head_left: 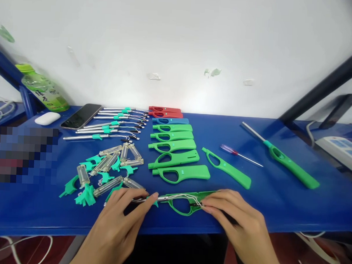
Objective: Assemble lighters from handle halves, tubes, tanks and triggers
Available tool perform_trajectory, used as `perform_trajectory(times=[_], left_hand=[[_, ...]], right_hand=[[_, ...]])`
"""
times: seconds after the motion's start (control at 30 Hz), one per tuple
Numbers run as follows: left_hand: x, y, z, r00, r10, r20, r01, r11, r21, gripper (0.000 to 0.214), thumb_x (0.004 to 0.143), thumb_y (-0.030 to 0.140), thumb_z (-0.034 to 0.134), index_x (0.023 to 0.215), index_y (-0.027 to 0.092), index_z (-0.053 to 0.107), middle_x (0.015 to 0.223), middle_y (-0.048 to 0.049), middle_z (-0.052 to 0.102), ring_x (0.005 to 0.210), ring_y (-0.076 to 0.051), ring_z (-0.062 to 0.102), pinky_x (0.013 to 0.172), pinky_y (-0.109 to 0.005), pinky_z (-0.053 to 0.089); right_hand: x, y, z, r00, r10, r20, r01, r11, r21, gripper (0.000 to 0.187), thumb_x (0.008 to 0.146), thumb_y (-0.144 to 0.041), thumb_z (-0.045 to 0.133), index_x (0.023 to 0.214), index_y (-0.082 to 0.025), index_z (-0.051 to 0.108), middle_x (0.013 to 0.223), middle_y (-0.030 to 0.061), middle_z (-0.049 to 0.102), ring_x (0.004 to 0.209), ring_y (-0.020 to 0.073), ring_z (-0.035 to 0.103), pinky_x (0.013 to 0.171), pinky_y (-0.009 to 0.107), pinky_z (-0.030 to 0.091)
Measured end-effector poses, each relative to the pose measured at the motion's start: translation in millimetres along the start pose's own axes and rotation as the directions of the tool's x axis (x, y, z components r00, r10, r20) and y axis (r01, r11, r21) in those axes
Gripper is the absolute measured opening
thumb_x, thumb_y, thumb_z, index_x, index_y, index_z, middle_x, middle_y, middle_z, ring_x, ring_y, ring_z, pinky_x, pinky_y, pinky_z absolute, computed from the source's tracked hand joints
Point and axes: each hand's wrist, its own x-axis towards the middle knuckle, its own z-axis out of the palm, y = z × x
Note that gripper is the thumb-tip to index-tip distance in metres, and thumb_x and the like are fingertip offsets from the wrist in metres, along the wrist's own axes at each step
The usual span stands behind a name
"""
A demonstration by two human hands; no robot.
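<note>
Pinching a rod, the left hand flanks an open shell by the desk's front edge; the right hand grips wires. One lighter looks finished; other rods and shells lie unassembled.

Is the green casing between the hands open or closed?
Open: white wires lie exposed along the green casing.

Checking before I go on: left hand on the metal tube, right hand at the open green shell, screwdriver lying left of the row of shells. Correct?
Not quite: the head view shows the screwdriver lying right of the row of shells, not left. The rest holds: the left hand is on the metal tube and the right hand at the open green shell.
</note>
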Motion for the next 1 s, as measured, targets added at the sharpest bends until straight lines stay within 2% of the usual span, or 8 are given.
perform_trajectory(times=[0.17,0.3,0.5,0.63,0.8,1.0], left_hand=[[2.5,6.2,-4.3,0.998,-0.048,-0.041,0.046,0.998,-0.054,0.053,0.108,-0.002,0.049,0.152,0.025,0.060,0.129,-0.0068,0.064,0.120,-0.018,0.058,0.102,-0.031,0.049],[5.0,-1.0,-15.3,0.990,-0.076,-0.116,0.075,0.997,-0.010,0.049,0.107,-0.002,0.049,0.145,0.026,0.063,0.127,-0.0049,0.066,0.118,-0.018,0.060,0.102,-0.032,0.050],[12.4,-29.2,-39.9,0.983,-0.130,-0.131,0.152,0.973,0.176,0.021,0.111,0.021,0.058,0.124,0.027,0.073,0.117,-0.0040,0.071,0.105,-0.022,0.064,0.091,-0.035,0.053],[21.8,-49.5,-52.8,0.983,-0.156,-0.098,0.176,0.952,0.250,0.025,0.112,0.034,0.056,0.117,0.026,0.078,0.115,-0.0058,0.074,0.102,-0.026,0.064,0.084,-0.038,0.056],[38.3,-69.0,-52.0,0.985,-0.171,-0.011,0.168,0.951,0.261,0.033,0.111,0.043,0.053,0.107,0.027,0.083,0.108,-0.0058,0.077,0.093,-0.025,0.065,0.077,-0.037,0.057],[46.2,-77.1,-45.2,0.991,-0.131,-0.019,0.132,0.955,0.266,0.040,0.111,0.046,0.051,0.090,0.026,0.080,0.094,-0.0050,0.079,0.078,-0.024,0.064,0.067,-0.035,0.054]], right_hand=[[1.4,-0.4,-0.9,1.000,-0.011,0.002,0.011,1.000,0.005,0.013,0.107,-0.018,0.068,0.112,-0.028,0.076,0.105,-0.0027,0.081,0.097,0.0144,0.075,0.090,0.026,0.059],[1.8,-0.4,-1.1,1.000,-0.019,0.002,0.019,1.000,-0.012,0.013,0.109,-0.019,0.066,0.112,-0.027,0.075,0.105,-0.0028,0.081,0.098,0.0140,0.075,0.092,0.026,0.057],[3.5,-1.0,-2.0,0.999,-0.036,-0.005,0.036,0.998,-0.053,0.014,0.110,-0.021,0.063,0.110,-0.028,0.075,0.103,-0.0029,0.081,0.095,0.0134,0.076,0.089,0.025,0.058],[4.8,-1.6,-1.9,0.999,-0.034,-0.022,0.033,0.998,-0.049,0.013,0.110,-0.024,0.064,0.109,-0.029,0.076,0.101,-0.0027,0.081,0.094,0.0138,0.076,0.087,0.025,0.059],[3.4,-0.6,-0.2,0.999,-0.015,-0.028,0.014,0.999,-0.042,0.011,0.109,-0.026,0.066,0.109,-0.029,0.077,0.100,-0.0014,0.081,0.091,0.0168,0.077,0.084,0.028,0.061],[1.0,-0.9,3.2,0.999,0.028,-0.020,-0.028,1.000,-0.007,0.011,0.106,-0.023,0.070,0.110,-0.029,0.077,0.101,-0.0010,0.081,0.090,0.0191,0.077,0.083,0.033,0.060]])
